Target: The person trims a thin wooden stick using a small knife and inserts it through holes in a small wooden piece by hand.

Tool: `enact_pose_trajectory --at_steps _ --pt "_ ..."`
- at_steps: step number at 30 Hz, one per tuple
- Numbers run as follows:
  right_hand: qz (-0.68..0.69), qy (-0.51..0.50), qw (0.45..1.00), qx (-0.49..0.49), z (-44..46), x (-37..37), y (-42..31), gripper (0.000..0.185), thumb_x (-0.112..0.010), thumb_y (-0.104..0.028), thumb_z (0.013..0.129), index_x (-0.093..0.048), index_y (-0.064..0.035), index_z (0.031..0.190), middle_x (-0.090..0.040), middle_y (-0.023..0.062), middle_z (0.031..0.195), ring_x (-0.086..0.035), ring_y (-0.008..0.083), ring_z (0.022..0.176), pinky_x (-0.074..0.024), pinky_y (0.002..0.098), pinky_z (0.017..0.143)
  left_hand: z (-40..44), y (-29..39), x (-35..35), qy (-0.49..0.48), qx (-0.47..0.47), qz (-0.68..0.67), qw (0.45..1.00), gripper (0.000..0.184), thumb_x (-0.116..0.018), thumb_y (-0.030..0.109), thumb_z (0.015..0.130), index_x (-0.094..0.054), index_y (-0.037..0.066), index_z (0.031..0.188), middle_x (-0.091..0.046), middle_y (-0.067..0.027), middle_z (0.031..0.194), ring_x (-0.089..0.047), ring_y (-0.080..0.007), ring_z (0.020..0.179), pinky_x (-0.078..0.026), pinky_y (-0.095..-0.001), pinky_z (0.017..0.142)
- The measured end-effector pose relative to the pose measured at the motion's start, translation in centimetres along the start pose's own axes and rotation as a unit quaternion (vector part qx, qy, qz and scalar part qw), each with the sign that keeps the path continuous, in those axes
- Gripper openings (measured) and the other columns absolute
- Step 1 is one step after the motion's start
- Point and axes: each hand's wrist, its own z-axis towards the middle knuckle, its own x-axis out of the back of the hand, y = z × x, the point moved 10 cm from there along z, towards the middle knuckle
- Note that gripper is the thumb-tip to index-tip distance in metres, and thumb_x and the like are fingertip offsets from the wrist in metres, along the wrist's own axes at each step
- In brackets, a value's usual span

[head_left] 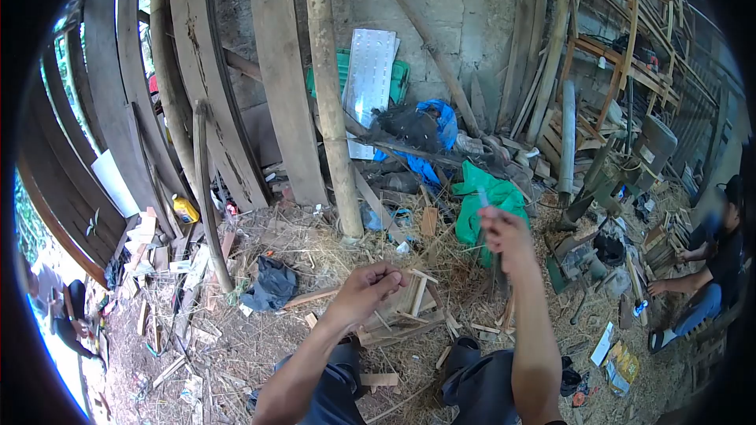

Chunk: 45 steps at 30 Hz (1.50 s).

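My left hand point(366, 293) is raised in the lower middle, its fingers curled together; a thin stick-like piece seems to hang below it, but what it grips is too small to name. To the right and higher, my right hand point(506, 234) is closed and blurred, around something with a pale, narrow tip point(483, 198) pointing up and a dark part below the hand. Behind it lies a green plastic bag point(472, 189). Between and beyond my hands, small wooden pieces point(417, 291) lie on the straw-covered ground.
A bamboo post point(335, 110) stands ahead, left of centre. A black plastic bag point(272, 283) and a yellow bottle point(185, 208) lie left. One person point(720, 267) crouches at the far right, another point(71, 311) at the far left. Scrap wood covers the ground.
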Motion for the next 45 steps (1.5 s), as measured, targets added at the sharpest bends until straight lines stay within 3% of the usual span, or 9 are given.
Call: enact_pose_trajectory --at_steps 3,7,9,12,18,25,35,37,45 --pt "0.020 0.023 0.998 0.055 -0.3 1.8 -1.2 0.025 -0.058 -0.020 0.090 -0.062 0.0008 0.104 -0.057 -0.0004 0.072 -0.035 0.0018 0.047 -0.0241 0.0175 0.040 0.1 -0.8 1.3 0.034 0.046 -0.051 0.997 0.015 -0.054 0.017 0.094 -0.061 0.003 0.092 -0.047 0.0049 0.069 -0.036 -0.0037 0.059 -0.030 -0.0191 0.055" --pt "-0.047 -0.094 0.994 -0.028 -3.4 -5.9 1.9 0.029 -0.060 -0.024 0.090 -0.060 -0.0027 0.109 -0.059 0.0016 0.073 -0.037 0.0032 0.048 -0.0272 0.0184 0.041 0.8 -2.0 1.3 0.066 0.046 -0.031 0.996 0.016 -0.052 0.017 0.094 -0.060 0.003 0.092 -0.047 0.0041 0.069 -0.038 -0.0040 0.061 -0.031 -0.0197 0.055" --pt "-0.077 -0.158 0.984 -0.026 -4.7 -9.5 2.8 0.026 -0.059 -0.019 0.091 -0.059 -0.0023 0.111 -0.058 0.0023 0.073 -0.036 0.0020 0.048 -0.0261 0.0173 0.041 1.0 -0.5 0.6 0.062 -0.051 0.103 0.991 0.018 -0.050 0.017 0.095 -0.060 0.003 0.091 -0.048 0.0033 0.070 -0.039 -0.0046 0.062 -0.032 -0.0205 0.056" --pt "-0.071 -0.193 0.977 -0.052 -4.9 -11.1 4.2 0.027 -0.060 -0.018 0.091 -0.060 -0.0001 0.111 -0.059 0.0021 0.073 -0.037 0.0024 0.048 -0.0266 0.0179 0.041 1.0 -1.0 0.5 0.078 -0.053 0.113 0.989 0.019 -0.048 0.013 0.094 -0.060 -0.002 0.092 -0.051 0.0000 0.069 -0.046 -0.0068 0.064 -0.038 -0.0236 0.058" --pt "-0.069 -0.142 0.986 -0.048 -2.7 -8.4 3.6 0.021 -0.058 -0.016 0.091 -0.063 0.0021 0.098 -0.057 0.0003 0.072 -0.037 0.0035 0.048 -0.0264 0.0196 0.041 0.3 0.7 -0.2 0.092 -0.123 0.161 0.975 0.019 -0.050 0.014 0.094 -0.060 -0.002 0.092 -0.056 -0.0021 0.071 -0.046 -0.0068 0.064 -0.038 -0.0244 0.059" --pt "0.000 -0.069 0.997 -0.030 -1.2 -3.3 1.5 0.025 -0.055 -0.023 0.093 -0.062 0.0005 0.100 -0.050 -0.0032 0.068 -0.034 0.0017 0.049 -0.0240 0.0184 0.042 0.1 0.6 0.9 0.086 -0.125 0.192 0.970 0.019 -0.051 0.015 0.093 -0.062 -0.002 0.091 -0.057 -0.0030 0.067 -0.046 -0.0073 0.060 -0.039 -0.0249 0.057" --pt "0.003 -0.110 0.994 0.021 -3.9 -8.3 1.1 0.032 -0.053 -0.026 0.095 -0.054 -0.0017 0.115 -0.049 0.0001 0.062 -0.037 0.0049 0.048 -0.0282 0.0208 0.042 0.1 1.2 1.1 0.138 -0.118 0.183 0.966 0.015 -0.052 0.011 0.092 -0.061 -0.001 0.090 -0.054 -0.0033 0.063 -0.046 -0.0072 0.058 -0.037 -0.0249 0.053" --pt "-0.082 -0.131 0.988 0.001 -4.8 -9.9 2.2 0.030 -0.054 -0.027 0.095 -0.051 -0.0076 0.118 -0.054 0.0018 0.065 -0.038 0.0033 0.048 -0.0273 0.0190 0.043 0.1 1.7 1.1 0.152 -0.125 0.202 0.959 0.014 -0.053 0.010 0.091 -0.061 -0.001 0.090 -0.053 -0.0042 0.061 -0.046 -0.0076 0.056 -0.037 -0.0257 0.052" --pt "-0.083 -0.209 0.974 -0.010 -5.1 -12.2 3.2 0.021 -0.053 -0.018 0.095 -0.058 -0.0002 0.103 -0.061 0.0038 0.073 -0.038 0.0022 0.048 -0.0301 0.0182 0.043 -0.7 3.6 0.4 0.185 -0.201 0.268 0.924 0.008 -0.054 0.005 0.090 -0.060 -0.001 0.090 -0.055 -0.0109 0.058 -0.051 -0.0147 0.048 -0.040 -0.0294 0.048"
